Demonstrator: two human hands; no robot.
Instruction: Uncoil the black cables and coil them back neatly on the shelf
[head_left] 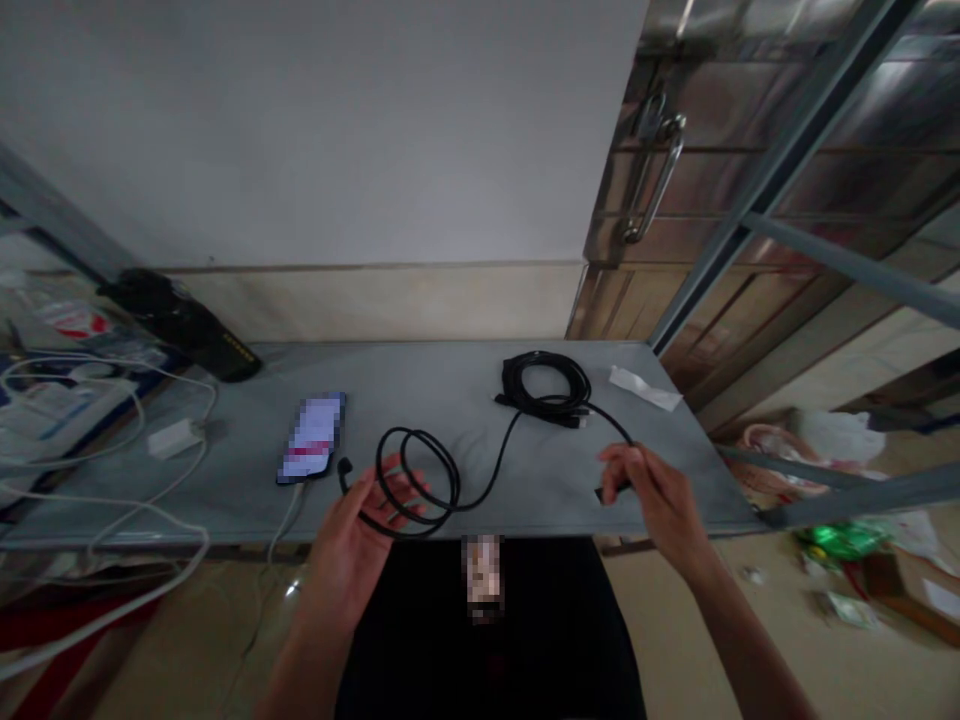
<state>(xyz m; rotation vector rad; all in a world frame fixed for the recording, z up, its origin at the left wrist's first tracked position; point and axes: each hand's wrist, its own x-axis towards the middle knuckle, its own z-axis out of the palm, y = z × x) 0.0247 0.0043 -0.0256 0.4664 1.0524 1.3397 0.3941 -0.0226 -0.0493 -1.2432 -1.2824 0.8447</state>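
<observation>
Partly coiled into loose loops, a black cable (493, 485) stretches between my two hands above the grey table. My left hand (354, 535) is curled around the loops, its fingers passing through them, and one plug end sticks up near the thumb. My right hand (656, 490) is closed on the cable's other end, with a dark connector showing below the fingers. Behind the hands a second coiled black cable (576, 378) lies on the table, its connector ends pointing out. The held cable passes by this coil; exactly how they overlap is hard to see.
A phone (311, 438) with a white cord lies left of my left hand. Further left are a black bottle (199, 330), a white charger (174, 438) and tangled white cords. A white strip (645, 388) lies right of the coil. A metal post (780, 180) rises at the right.
</observation>
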